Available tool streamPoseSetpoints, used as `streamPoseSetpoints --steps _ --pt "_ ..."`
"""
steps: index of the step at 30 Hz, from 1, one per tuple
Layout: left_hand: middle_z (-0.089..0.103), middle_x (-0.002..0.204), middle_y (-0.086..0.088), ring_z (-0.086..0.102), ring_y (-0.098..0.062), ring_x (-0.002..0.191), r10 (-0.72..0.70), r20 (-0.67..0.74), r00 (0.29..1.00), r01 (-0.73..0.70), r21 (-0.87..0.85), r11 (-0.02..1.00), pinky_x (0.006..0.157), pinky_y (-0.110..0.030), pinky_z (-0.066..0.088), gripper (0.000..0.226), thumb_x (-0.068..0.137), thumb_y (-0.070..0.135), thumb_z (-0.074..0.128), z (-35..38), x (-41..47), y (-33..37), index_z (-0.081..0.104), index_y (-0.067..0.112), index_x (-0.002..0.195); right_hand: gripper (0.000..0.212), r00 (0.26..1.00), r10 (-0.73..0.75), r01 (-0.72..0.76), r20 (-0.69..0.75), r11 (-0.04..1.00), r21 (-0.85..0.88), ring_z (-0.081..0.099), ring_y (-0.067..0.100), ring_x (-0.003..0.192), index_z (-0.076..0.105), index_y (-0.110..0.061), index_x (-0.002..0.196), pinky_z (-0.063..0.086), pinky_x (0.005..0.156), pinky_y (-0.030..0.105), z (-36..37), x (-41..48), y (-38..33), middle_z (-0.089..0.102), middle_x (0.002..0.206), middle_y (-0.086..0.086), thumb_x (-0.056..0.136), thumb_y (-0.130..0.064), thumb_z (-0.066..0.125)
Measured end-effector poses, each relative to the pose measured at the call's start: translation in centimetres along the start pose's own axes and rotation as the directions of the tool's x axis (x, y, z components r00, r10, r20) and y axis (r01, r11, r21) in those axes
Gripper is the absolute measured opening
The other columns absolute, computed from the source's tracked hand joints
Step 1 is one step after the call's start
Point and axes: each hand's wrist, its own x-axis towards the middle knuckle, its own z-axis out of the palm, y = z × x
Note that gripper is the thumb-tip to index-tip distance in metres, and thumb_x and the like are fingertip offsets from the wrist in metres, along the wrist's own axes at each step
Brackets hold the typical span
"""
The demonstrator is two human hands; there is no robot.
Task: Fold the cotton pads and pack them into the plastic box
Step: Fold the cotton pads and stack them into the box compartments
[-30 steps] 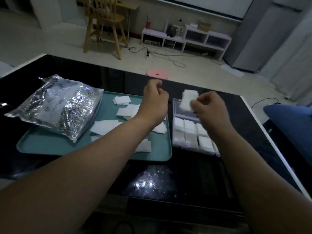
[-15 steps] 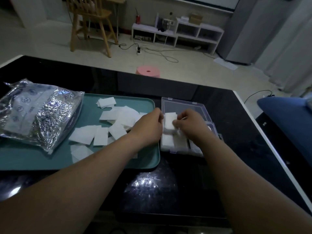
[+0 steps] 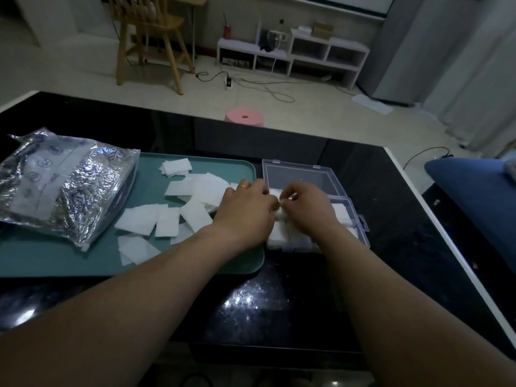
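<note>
A clear plastic box [image 3: 363, 230] sits open on the black table, its lid [image 3: 298, 174] lying flat behind it. Folded white pads [image 3: 282, 236] fill its compartments. Both hands are over the box's left part. My left hand [image 3: 245, 210] and my right hand [image 3: 307, 208] meet fingertip to fingertip on a folded cotton pad [image 3: 280, 215], pinching it down among the packed ones. Several loose flat cotton pads [image 3: 195, 191] lie spread on the teal tray [image 3: 55, 261] to the left.
A crinkled silver foil bag [image 3: 61, 185] lies on the tray's left part. The table's right edge [image 3: 446, 233] runs near a blue seat [image 3: 474, 185]. Beyond the table are a pink stool [image 3: 245, 118], a wooden chair [image 3: 150, 40] and a low white shelf [image 3: 293, 57].
Both hands came down from above the table to the box, bringing the folded pad from the air into its left part. The view tilted downward.
</note>
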Motion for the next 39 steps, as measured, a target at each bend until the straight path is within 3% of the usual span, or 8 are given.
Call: streamPoseSetpoints --steps 10,14,17,19,24,31,34,39 --pt "0.056 0.128 0.001 0.048 -0.026 0.118 -0.039 -0.127 0.991 0.030 -0.074 0.997 0.094 -0.043 0.039 0.031 0.094 0.021 0.051 -2.9 -3.5 -3.5 0.068 0.028 0.118 0.013 0.965 -0.237 0.240 -0.115 0.971 0.010 0.065 0.014 0.090 0.071 -0.023 0.104 0.055 0.082 0.039 0.6 -1.0 -4.5 0.072 0.099 -0.007 0.100 -0.025 0.059" --pt "0.057 0.118 -0.004 0.052 -0.030 0.113 -0.236 -0.120 0.964 0.223 -0.114 0.968 0.094 -0.045 0.043 0.022 0.093 0.017 0.054 -5.0 -4.7 -8.3 0.064 0.024 0.111 0.031 0.918 -0.389 0.395 0.070 0.911 -0.114 0.063 0.018 0.114 0.066 -0.029 0.127 0.053 0.100 0.042 3.0 -1.1 -7.5 0.070 0.124 -0.007 0.096 -0.028 0.067" --pt "0.054 0.108 -0.003 0.057 -0.030 0.099 -0.344 0.032 0.938 0.346 -0.069 0.936 0.080 -0.040 0.040 0.009 0.092 0.023 0.057 -6.5 -5.5 -10.5 0.051 0.022 0.099 0.062 0.883 -0.404 0.455 0.240 0.862 -0.222 0.048 0.026 0.135 0.047 -0.038 0.148 0.042 0.112 0.049 4.4 -1.2 -9.2 0.056 0.148 -0.001 0.091 -0.034 0.070" --pt "0.054 0.114 -0.003 0.058 -0.030 0.103 -0.368 0.139 0.919 0.377 -0.047 0.925 0.084 -0.041 0.041 0.019 0.091 0.032 0.058 -6.7 -6.0 -10.9 0.047 0.023 0.103 0.070 0.865 -0.389 0.469 0.318 0.852 -0.233 0.045 0.031 0.137 0.038 -0.040 0.155 0.038 0.113 0.049 5.3 -1.3 -10.0 0.050 0.152 0.004 0.091 -0.038 0.068" --pt "0.055 0.125 -0.007 0.057 -0.032 0.115 -0.346 0.212 0.914 0.362 -0.044 0.931 0.102 -0.049 0.040 0.041 0.093 0.046 0.058 -5.5 -5.8 -11.0 0.046 0.022 0.123 0.045 0.850 -0.381 0.463 0.364 0.869 -0.172 0.059 0.024 0.120 0.057 -0.041 0.142 0.049 0.104 0.044 6.3 -0.7 -9.9 0.059 0.137 0.002 0.098 -0.043 0.064" --pt "0.052 0.112 -0.005 0.056 -0.030 0.102 -0.312 0.191 0.931 0.347 -0.197 0.917 0.091 -0.044 0.048 0.026 0.088 0.031 0.066 -4.8 -5.6 -11.7 0.050 0.024 0.107 0.017 0.874 -0.423 0.445 0.241 0.895 -0.044 0.065 0.014 0.095 0.077 -0.026 0.111 0.051 0.085 0.032 5.1 -0.9 -8.7 0.072 0.108 -0.009 0.102 -0.026 0.062" --pt "0.056 0.103 -0.002 0.055 -0.027 0.096 -0.282 0.139 0.949 0.309 -0.244 0.919 0.079 -0.040 0.047 0.018 0.088 0.026 0.066 -5.3 -5.8 -11.4 0.053 0.021 0.098 0.023 0.891 -0.401 0.408 0.213 0.913 0.012 0.062 0.015 0.076 0.070 -0.021 0.088 0.049 0.068 0.033 4.7 -1.2 -8.5 0.069 0.084 -0.006 0.105 -0.030 0.057" --pt "0.065 0.100 -0.002 0.060 -0.027 0.092 -0.261 0.098 0.960 0.279 -0.292 0.915 0.077 -0.038 0.049 0.011 0.094 0.024 0.064 -5.9 -6.4 -11.1 0.060 0.018 0.102 0.026 0.897 -0.383 0.382 0.223 0.923 0.051 0.061 0.014 0.071 0.067 -0.023 0.086 0.050 0.068 0.035 4.2 -1.6 -8.5 0.066 0.077 -0.005 0.106 -0.034 0.055"
